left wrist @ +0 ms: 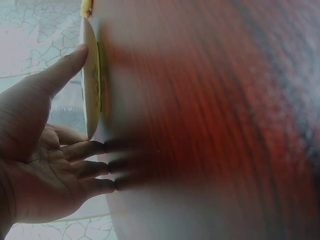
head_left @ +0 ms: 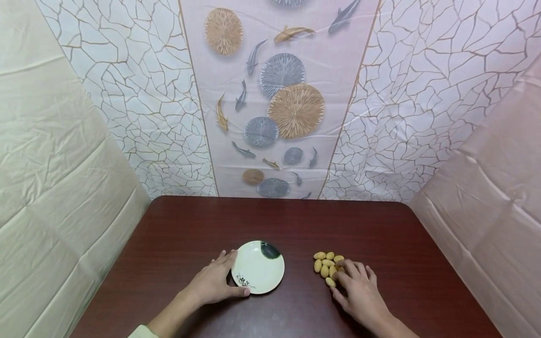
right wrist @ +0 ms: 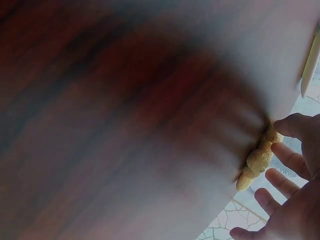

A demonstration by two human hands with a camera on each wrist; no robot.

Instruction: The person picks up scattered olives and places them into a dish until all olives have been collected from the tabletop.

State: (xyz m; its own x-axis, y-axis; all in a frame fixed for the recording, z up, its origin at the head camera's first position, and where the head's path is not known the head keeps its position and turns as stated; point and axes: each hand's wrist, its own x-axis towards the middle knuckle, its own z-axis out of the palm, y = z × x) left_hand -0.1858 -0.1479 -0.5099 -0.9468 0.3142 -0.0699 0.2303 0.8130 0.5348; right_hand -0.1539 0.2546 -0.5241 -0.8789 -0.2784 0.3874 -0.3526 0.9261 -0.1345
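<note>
A small white plate [head_left: 258,272] with a dark green patch and a dark floral print lies on the table. My left hand [head_left: 213,281] rests at its left side, the thumb on the near rim and the straight fingers along the left edge. The left wrist view shows the plate [left wrist: 90,80] edge-on between thumb and index finger. Several yellow-tan oval nut-like pieces [head_left: 324,271] lie in a cluster to the right. Over their right side is my right hand [head_left: 359,293], its thumb and index finger pinching the nearest oval piece [head_left: 330,282]. The other fingers are spread, partly hiding the cluster.
The dark red wooden table [head_left: 203,220] has rounded far corners. A patterned cloth [head_left: 291,108] with fish and discs hangs behind it. Pale cloth walls [head_left: 55,188] stand on both sides.
</note>
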